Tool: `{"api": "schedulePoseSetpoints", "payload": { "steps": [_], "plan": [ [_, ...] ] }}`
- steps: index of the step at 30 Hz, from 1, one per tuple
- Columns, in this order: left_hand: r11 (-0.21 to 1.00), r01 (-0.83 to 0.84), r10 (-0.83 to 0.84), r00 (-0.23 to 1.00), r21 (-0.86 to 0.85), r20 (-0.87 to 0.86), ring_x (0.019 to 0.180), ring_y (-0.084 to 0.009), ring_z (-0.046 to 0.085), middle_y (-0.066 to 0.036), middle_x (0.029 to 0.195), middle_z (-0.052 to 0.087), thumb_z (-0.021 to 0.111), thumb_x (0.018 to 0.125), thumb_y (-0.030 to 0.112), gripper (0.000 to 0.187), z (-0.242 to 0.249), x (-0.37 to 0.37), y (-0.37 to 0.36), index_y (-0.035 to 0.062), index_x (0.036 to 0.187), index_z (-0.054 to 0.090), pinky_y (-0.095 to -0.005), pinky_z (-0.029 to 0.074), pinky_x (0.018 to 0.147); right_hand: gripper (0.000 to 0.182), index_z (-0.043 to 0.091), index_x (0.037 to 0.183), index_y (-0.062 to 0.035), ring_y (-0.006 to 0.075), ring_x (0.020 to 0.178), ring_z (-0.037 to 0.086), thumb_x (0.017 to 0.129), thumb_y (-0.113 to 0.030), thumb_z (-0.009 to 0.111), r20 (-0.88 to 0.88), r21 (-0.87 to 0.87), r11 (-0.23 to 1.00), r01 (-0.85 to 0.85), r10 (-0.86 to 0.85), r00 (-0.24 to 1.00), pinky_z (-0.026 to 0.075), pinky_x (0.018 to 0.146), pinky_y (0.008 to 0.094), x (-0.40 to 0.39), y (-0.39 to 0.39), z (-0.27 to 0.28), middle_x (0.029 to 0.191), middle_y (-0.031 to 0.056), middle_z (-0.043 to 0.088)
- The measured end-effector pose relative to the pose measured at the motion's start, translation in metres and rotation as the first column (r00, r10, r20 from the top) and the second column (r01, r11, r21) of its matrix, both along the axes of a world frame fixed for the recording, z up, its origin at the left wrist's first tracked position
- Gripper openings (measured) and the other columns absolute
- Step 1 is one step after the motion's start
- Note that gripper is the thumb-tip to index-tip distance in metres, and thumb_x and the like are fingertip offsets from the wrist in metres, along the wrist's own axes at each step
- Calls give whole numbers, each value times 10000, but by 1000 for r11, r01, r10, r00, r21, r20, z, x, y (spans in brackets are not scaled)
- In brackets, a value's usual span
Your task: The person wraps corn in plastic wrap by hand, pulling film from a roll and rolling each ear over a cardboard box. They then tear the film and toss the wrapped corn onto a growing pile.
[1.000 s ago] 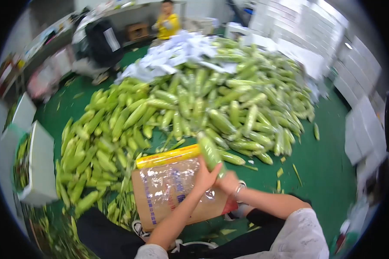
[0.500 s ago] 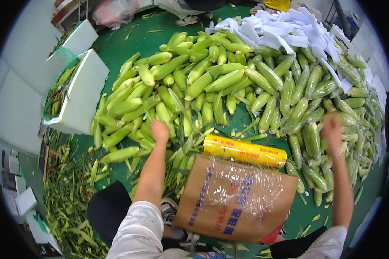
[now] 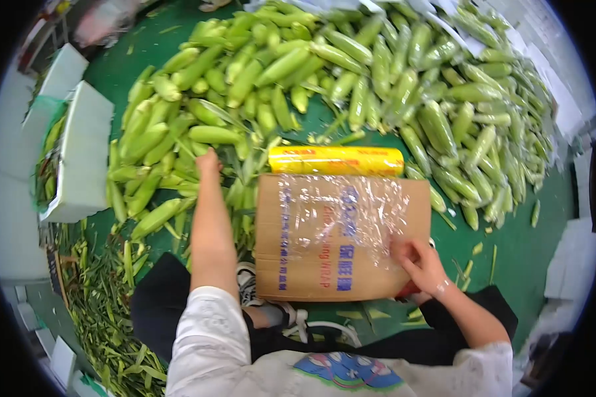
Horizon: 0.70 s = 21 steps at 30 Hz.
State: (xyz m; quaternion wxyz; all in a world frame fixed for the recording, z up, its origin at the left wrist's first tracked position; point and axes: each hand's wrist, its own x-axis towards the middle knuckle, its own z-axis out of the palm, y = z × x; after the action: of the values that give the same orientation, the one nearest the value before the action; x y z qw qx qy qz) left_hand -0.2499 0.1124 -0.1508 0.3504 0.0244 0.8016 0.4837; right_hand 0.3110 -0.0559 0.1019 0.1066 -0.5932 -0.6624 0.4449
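Observation:
My left hand (image 3: pixel 208 162) reaches to the near edge of the unwrapped corn pile (image 3: pixel 245 73), its fingers closed at the end of a green corn cob (image 3: pixel 214 135). My right hand (image 3: pixel 420 264) is over the right part of the brown cardboard box (image 3: pixel 304 264), fingers bent, at the edge of the clear film (image 3: pixel 371 212) lying on it; whether it grips the film is unclear. Beyond the box lies a yellow roll of wrap (image 3: pixel 336 161). Film-wrapped corn (image 3: pixel 437 126) is heaped at the right.
White foam boxes (image 3: pixel 85 152) with husks stand at the left. Loose husks and leaves (image 3: pixel 106 311) cover the floor at lower left. White sheets (image 3: pixel 556 86) lie beyond the wrapped corn. My legs (image 3: pixel 162 298) are on both sides of the box.
My right hand has moved from the wrapped corn back to the box. My left hand stays by the unwrapped pile, now at a cob. The view has shifted, with the box appearing straighter.

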Motion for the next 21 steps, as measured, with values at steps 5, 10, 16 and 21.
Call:
{"api": "schedulePoseSetpoints", "payload": {
  "steps": [5,10,16,21],
  "plan": [
    [974,78,-84,996,-212,-19,968,-325,628,-221,1130,611,670,821,473,654,15,-2,22,-59,1183,549,-430,550,741,137,576,989,12,77,702,579,868,-45,607,-131,-93,966,241,-251,959,474,634,231,46,-57,-8,807,36,615],
    [842,213,-431,817,-495,-382,1136,-328,575,-220,1270,562,753,725,517,775,-5,-5,35,-44,1225,564,-427,454,964,162,554,1019,6,83,670,580,873,-41,605,-41,-77,959,273,-277,960,463,608,235,20,-67,-7,765,31,596],
    [675,318,-514,850,666,115,994,-205,623,-151,1150,610,630,907,166,400,166,104,-55,-27,1236,510,-353,521,856,439,472,1174,-25,334,813,591,796,-108,680,262,164,986,7,-50,964,494,713,408,18,-55,-12,1010,175,555],
    [159,969,-873,227,188,-432,891,-180,614,-86,1030,650,794,707,142,554,243,246,-71,48,1201,561,-308,484,796,377,500,1159,-101,352,855,573,818,-159,651,361,460,835,-302,136,923,484,689,422,15,-39,-61,943,154,527]
  ]
}}
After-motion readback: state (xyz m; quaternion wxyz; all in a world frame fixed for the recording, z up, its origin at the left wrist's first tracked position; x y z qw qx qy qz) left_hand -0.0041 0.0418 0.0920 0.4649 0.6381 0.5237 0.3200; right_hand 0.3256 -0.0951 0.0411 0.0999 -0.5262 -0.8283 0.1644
